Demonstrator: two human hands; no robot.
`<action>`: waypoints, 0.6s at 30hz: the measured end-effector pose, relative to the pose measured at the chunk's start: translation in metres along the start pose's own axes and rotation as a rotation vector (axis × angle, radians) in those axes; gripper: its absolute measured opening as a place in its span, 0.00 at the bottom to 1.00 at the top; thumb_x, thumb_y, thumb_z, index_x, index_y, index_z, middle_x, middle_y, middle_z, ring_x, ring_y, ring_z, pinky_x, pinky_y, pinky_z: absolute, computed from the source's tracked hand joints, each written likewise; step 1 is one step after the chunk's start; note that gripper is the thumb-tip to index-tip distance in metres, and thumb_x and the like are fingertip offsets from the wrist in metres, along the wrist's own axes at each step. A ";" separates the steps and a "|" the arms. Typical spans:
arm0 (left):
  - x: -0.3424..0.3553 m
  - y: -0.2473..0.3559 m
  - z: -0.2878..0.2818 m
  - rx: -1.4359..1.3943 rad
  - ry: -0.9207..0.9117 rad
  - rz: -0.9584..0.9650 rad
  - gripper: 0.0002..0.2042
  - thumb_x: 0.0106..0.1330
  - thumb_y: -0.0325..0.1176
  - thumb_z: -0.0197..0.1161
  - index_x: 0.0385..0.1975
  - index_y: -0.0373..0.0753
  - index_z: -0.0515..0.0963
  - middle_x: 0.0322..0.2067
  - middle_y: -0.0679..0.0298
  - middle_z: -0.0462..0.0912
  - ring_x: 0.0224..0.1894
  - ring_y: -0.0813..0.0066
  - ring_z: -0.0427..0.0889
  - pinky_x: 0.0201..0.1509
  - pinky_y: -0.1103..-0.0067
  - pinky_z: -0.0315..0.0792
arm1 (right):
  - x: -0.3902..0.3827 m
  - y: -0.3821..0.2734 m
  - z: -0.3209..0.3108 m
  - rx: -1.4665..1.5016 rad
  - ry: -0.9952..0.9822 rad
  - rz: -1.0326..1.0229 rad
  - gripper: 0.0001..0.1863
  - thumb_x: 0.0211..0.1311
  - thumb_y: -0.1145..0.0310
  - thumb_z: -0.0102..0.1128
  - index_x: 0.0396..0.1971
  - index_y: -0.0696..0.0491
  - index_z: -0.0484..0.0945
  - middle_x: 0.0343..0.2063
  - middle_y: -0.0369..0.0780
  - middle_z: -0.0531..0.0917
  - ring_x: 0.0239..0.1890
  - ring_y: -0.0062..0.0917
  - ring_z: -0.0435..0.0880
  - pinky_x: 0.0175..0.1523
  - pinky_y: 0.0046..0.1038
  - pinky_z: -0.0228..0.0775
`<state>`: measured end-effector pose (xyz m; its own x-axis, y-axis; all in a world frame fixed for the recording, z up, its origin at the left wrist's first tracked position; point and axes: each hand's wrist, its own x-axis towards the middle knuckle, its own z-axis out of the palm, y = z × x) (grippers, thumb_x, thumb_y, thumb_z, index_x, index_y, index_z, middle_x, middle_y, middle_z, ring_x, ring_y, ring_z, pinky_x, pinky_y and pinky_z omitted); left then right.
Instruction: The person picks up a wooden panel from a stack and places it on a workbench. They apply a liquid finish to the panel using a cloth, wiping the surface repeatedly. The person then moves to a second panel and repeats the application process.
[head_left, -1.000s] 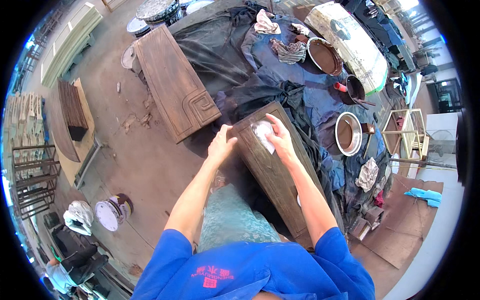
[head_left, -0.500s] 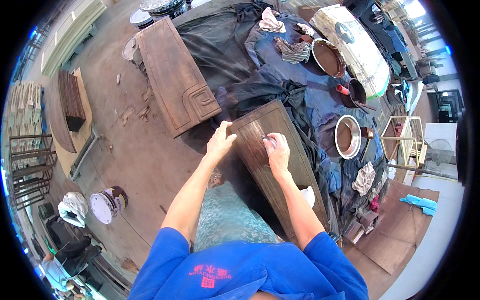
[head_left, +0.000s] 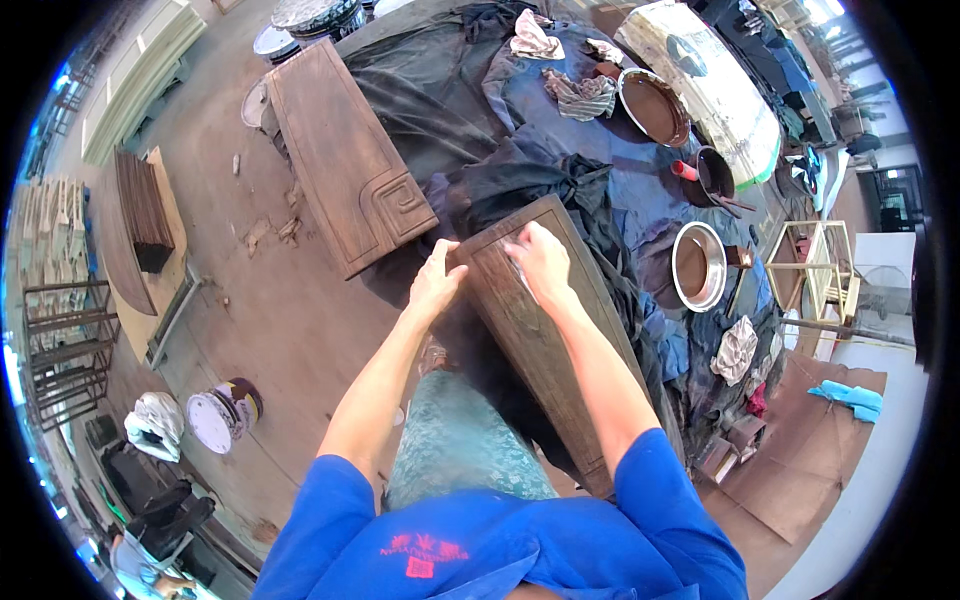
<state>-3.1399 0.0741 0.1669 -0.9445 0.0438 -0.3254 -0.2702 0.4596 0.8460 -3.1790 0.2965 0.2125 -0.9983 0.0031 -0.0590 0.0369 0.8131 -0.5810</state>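
Observation:
A dark brown wooden panel point(head_left: 590, 335) with a grooved border lies slanted in front of me. My left hand point(head_left: 434, 280) grips its far left corner, the thumb and forefinger at the edge. On the panel's face near the far end, my right hand point(head_left: 543, 264) is closed and pressed down. Something small and pale shows at its fingertips, too little to name. Beside those fingers the wood has a lighter streak. A second wooden panel point(head_left: 335, 140), carved with a squared spiral, lies further off to the left.
Dark cloth point(head_left: 430, 90) spreads under and beyond the panels. On the right stand a metal bowl of brown liquid point(head_left: 697, 267), a larger basin point(head_left: 655, 108) and a dark pan point(head_left: 714, 180). Crumpled rags point(head_left: 735, 350) lie about. A paint bucket point(head_left: 224, 414) is at left.
My right hand has slid away from me and a little left along the panel, toward its far end. My left hand stays at the corner. A white object near my right forearm is now hidden.

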 end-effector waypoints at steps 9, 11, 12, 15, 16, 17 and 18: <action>0.000 0.002 0.004 0.025 -0.006 -0.030 0.23 0.68 0.37 0.68 0.61 0.44 0.70 0.49 0.51 0.84 0.55 0.55 0.83 0.62 0.65 0.74 | 0.008 -0.003 0.001 0.016 0.018 0.013 0.15 0.57 0.61 0.73 0.31 0.54 0.75 0.33 0.45 0.83 0.40 0.45 0.84 0.46 0.45 0.73; 0.000 0.002 0.002 0.039 -0.008 -0.043 0.23 0.67 0.37 0.68 0.60 0.44 0.71 0.50 0.51 0.84 0.55 0.53 0.83 0.62 0.65 0.74 | -0.015 0.014 -0.004 0.016 -0.024 -0.020 0.16 0.57 0.61 0.73 0.31 0.54 0.75 0.32 0.45 0.83 0.40 0.44 0.84 0.46 0.45 0.73; 0.000 -0.001 0.002 0.040 0.001 -0.037 0.23 0.67 0.37 0.68 0.60 0.44 0.71 0.50 0.51 0.84 0.55 0.53 0.83 0.62 0.65 0.74 | -0.025 0.017 -0.005 0.018 -0.040 0.011 0.16 0.56 0.61 0.73 0.31 0.54 0.75 0.32 0.45 0.82 0.40 0.44 0.83 0.45 0.45 0.73; 0.001 0.002 0.004 0.035 -0.025 -0.037 0.24 0.67 0.40 0.67 0.61 0.47 0.70 0.56 0.50 0.82 0.59 0.50 0.81 0.62 0.61 0.74 | -0.031 0.016 -0.004 0.009 -0.005 0.041 0.16 0.56 0.61 0.73 0.30 0.54 0.74 0.31 0.44 0.82 0.39 0.45 0.83 0.45 0.45 0.73; 0.002 0.007 0.001 0.034 -0.065 -0.049 0.24 0.68 0.43 0.66 0.62 0.50 0.69 0.61 0.50 0.81 0.64 0.47 0.78 0.63 0.58 0.74 | -0.013 0.012 0.002 0.012 0.035 -0.013 0.16 0.56 0.62 0.73 0.30 0.54 0.74 0.32 0.44 0.82 0.39 0.45 0.83 0.45 0.45 0.73; 0.004 0.007 0.000 0.030 -0.086 -0.066 0.24 0.68 0.42 0.66 0.62 0.51 0.69 0.61 0.50 0.81 0.64 0.47 0.79 0.62 0.58 0.74 | 0.004 0.003 0.007 0.014 0.045 -0.038 0.16 0.56 0.62 0.73 0.30 0.54 0.74 0.32 0.44 0.82 0.39 0.45 0.83 0.45 0.45 0.73; 0.004 0.007 -0.001 0.043 -0.083 -0.080 0.24 0.67 0.42 0.67 0.63 0.51 0.69 0.61 0.50 0.81 0.64 0.47 0.78 0.63 0.58 0.74 | 0.012 -0.004 0.009 0.016 0.055 -0.061 0.16 0.56 0.62 0.73 0.30 0.54 0.74 0.32 0.44 0.82 0.40 0.45 0.83 0.45 0.45 0.73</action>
<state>-3.1458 0.0766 0.1725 -0.9012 0.0777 -0.4264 -0.3341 0.5023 0.7975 -3.1911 0.2880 0.2066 -0.9997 -0.0141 0.0212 -0.0240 0.8033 -0.5951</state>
